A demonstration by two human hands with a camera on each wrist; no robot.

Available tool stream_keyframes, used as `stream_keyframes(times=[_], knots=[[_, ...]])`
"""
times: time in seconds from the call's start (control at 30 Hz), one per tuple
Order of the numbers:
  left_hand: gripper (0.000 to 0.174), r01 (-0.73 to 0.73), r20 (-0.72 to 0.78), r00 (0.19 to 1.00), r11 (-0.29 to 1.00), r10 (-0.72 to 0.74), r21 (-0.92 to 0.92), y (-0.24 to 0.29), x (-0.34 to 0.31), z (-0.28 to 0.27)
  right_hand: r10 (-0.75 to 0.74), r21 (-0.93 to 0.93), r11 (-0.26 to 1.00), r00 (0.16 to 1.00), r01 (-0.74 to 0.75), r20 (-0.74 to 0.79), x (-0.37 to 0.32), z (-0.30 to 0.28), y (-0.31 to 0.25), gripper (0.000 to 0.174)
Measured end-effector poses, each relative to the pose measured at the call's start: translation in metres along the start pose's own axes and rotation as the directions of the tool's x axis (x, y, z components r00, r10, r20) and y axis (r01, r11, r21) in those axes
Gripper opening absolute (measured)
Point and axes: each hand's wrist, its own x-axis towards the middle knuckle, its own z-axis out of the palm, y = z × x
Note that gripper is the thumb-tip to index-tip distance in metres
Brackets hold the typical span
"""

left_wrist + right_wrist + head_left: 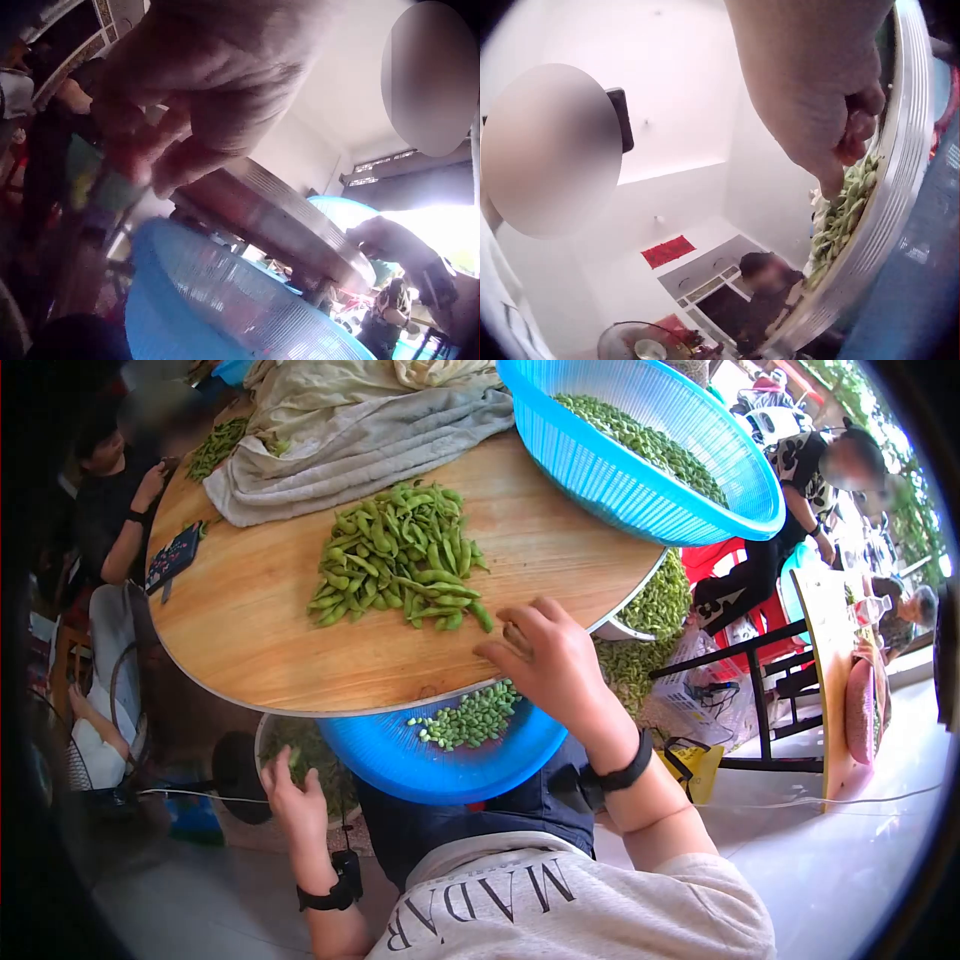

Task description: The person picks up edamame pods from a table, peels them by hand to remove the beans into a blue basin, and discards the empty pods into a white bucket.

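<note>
A pile of green soybean pods (395, 555) lies on the round wooden table (240, 630). My right hand (550, 660) hovers by the table's near edge, loosely bent fingers beside the closest pods; in the right wrist view the fingertips overlap the pile. A blue basin (350, 745) with shelled beans (470, 720) sits below that edge, over my lap. Low on the left, my left hand (298, 805) is above a bin (265, 745) of green scraps, thumb and fingers apart. A small green bit shows at its fingertips; I cannot tell whether they touch it.
A large blue basket (640, 460) of pods stands at the table's right, beside a grey cloth (360, 450). Under the right edge is a container of pods (655, 600). A dark phone-like object (172, 558) lies at the left edge. Other people sit left and right.
</note>
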Motion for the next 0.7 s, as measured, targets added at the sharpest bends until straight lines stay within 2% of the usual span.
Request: stream_keyframes(times=[0.07, 0.1, 0.13, 0.17, 0.2, 0.27, 0.33, 0.37, 0.47, 0.5, 0.57, 0.63, 0.7], knots=[[0.037, 0.112, 0.021, 0.994, 0.985, -0.11, -0.129, 0.022, 0.001, -0.007, 0.041, -0.087, 0.996, 0.996, -0.035, 0.075, 0.008, 0.008, 0.01, 0.017], [0.035, 0.11, 0.062, 0.993, 0.961, -0.097, -0.255, 0.026, 0.002, -0.004, 0.064, -0.131, 0.99, 0.992, -0.05, 0.111, 0.011, 0.011, 0.014, 0.016], [0.032, 0.115, 0.102, 0.991, 0.918, -0.082, -0.379, 0.031, 0.002, 0.0, 0.067, -0.097, 0.994, 0.993, -0.058, 0.096, 0.013, 0.011, 0.017, 0.014], [0.025, 0.168, 0.146, 0.984, 0.821, -0.104, -0.546, 0.053, 0.004, -0.003, 0.072, -0.062, 0.996, 0.994, -0.067, 0.082, 0.014, 0.009, 0.019, 0.013], [0.023, 0.071, 0.159, 0.987, 0.796, 0.031, -0.601, 0.063, 0.008, -0.004, 0.079, -0.027, 0.997, 0.995, -0.077, 0.065, 0.013, 0.006, 0.021, 0.011], [0.02, 0.048, 0.209, 0.967, 0.694, 0.149, -0.718, 0.092, 0.012, -0.005, 0.058, 0.079, 0.995, 0.998, -0.061, 0.035, 0.01, -0.007, 0.022, 0.012], [0.018, -0.024, 0.201, 0.94, 0.642, 0.275, -0.767, 0.124, 0.02, -0.006, 0.028, 0.174, 0.984, 0.999, -0.035, 0.045, 0.007, -0.022, 0.015, 0.015], [0.018, -0.057, 0.193, 0.923, 0.612, 0.333, -0.789, 0.139, 0.024, -0.007, -0.046, 0.178, 0.984, 0.993, 0.026, 0.106, 0.004, -0.028, 0.012, 0.019], [0.017, -0.036, 0.266, 0.865, 0.581, 0.426, -0.813, 0.171, 0.032, -0.01, -0.205, 0.35, 0.927, 0.964, 0.136, 0.17, -0.011, -0.032, -0.002, 0.018], [0.016, 0.071, 0.424, 0.79, 0.62, 0.443, -0.781, 0.171, 0.035, -0.009, -0.231, 0.36, 0.923, 0.944, 0.135, 0.237, -0.016, -0.034, -0.008, 0.019], [0.017, 0.257, 0.69, 0.572, 0.702, 0.444, -0.665, 0.168, 0.038, -0.005, -0.261, 0.38, 0.912, 0.934, 0.155, 0.245, -0.024, -0.033, -0.01, 0.02], [0.016, 0.356, 0.703, 0.59, 0.654, 0.396, -0.668, 0.163, 0.032, -0.005, -0.255, 0.429, 0.893, 0.936, 0.132, 0.243, -0.027, -0.032, -0.01, 0.015], [0.016, 0.402, 0.694, 0.633, 0.621, 0.343, -0.673, 0.159, 0.025, -0.007, -0.039, 0.571, 0.812, 0.964, -0.123, 0.263, -0.034, -0.025, 0.0, 0.01]])
